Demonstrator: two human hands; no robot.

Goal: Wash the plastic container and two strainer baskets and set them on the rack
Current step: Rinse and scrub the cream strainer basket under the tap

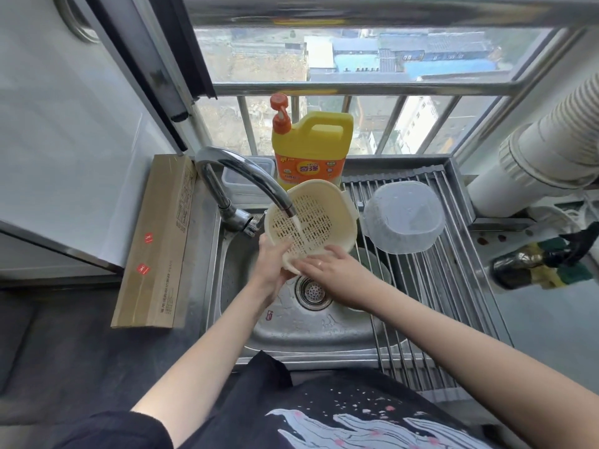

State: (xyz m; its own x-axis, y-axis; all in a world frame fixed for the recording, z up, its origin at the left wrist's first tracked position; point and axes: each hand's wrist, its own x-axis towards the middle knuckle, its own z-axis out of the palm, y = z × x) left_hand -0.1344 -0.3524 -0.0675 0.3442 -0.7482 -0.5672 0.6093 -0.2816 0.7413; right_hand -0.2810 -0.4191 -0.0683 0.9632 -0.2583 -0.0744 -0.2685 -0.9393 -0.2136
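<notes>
A clear container [403,217] is already upturned on the rack [431,286] at three o'clock. A cream strainer [308,222] is gripped by the left hand [270,260] under the tap [246,176]; the right hand [330,270] is laid flat on its rim. A second strainer cannot be made out.

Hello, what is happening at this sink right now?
A person holds a cream strainer basket under the running faucet, over the sink. The left hand grips its lower rim, and the right hand rests on the rim beside it. A clear plastic container already lies upside down on the rack.
</notes>
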